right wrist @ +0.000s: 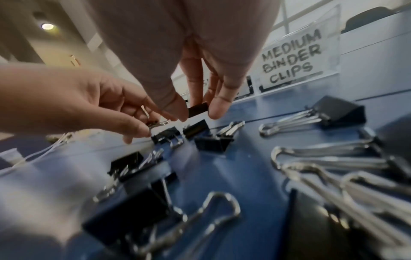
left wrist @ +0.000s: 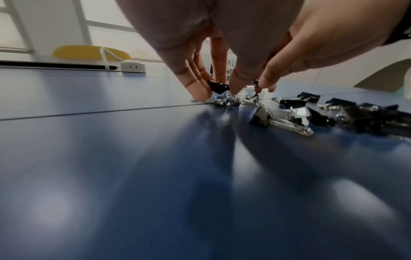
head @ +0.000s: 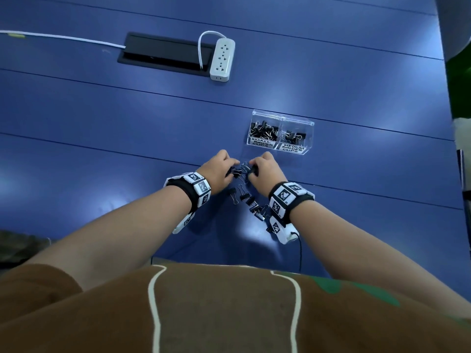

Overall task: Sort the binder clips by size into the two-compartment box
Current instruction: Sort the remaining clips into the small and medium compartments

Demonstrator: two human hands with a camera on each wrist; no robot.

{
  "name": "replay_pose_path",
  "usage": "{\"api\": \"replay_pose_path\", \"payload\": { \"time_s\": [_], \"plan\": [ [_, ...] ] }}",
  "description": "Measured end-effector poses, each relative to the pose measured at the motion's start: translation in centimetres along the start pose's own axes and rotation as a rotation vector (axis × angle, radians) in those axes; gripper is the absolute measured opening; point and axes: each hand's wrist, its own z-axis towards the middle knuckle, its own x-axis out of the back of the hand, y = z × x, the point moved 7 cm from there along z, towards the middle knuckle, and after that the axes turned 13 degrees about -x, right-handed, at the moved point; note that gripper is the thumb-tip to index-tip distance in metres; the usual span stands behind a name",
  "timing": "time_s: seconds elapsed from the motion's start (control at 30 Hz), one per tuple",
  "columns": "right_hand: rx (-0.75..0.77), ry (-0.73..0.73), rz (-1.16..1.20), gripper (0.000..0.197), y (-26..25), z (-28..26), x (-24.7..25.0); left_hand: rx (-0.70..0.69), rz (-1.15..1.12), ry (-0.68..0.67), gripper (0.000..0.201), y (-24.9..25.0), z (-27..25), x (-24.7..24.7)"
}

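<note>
Several loose black binder clips with silver handles lie on the blue table between my wrists; the right wrist view shows them close up. My left hand pinches a small black clip just above the pile. My right hand pinches another small black clip, its fingertips close to the left hand's. The clear two-compartment box stands just beyond the hands. Its left side, labelled small, holds many clips. The right side, labelled medium, holds a few.
A white power strip and a black cable hatch sit at the far middle of the table, with a white cable running left. The table's right edge lies beyond the box. A thin black wire trails from my right wrist.
</note>
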Motion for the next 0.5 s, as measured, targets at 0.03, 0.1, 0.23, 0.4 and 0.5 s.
{"api": "replay_pose_path", "payload": {
  "time_s": [0.03, 0.1, 0.23, 0.4, 0.5],
  "plan": [
    [0.003, -0.008, -0.023, 0.028, -0.2, 0.0, -0.5, -0.007, 0.024, -0.024, 0.039, 0.1, -0.1, -0.3],
    [0.012, -0.011, -0.077, 0.026, -0.5, 0.1, -1.1, 0.007, 0.075, -0.064, 0.039, 0.0, -0.2, -0.6],
    [0.012, -0.040, -0.197, 0.028, -0.7, 0.1, -1.6, 0.047, 0.127, -0.109, 0.033, -0.2, 0.0, -0.9],
    [-0.005, -0.053, -0.310, 0.034, 0.1, -0.4, -1.9, 0.016, 0.141, -0.098, 0.021, -0.1, 0.3, -0.8],
    [-0.056, -0.044, -0.188, 0.029, 1.4, -0.5, -0.6, -0.010, 0.125, -0.115, 0.022, 0.2, 0.4, -0.8]
  ]
}}
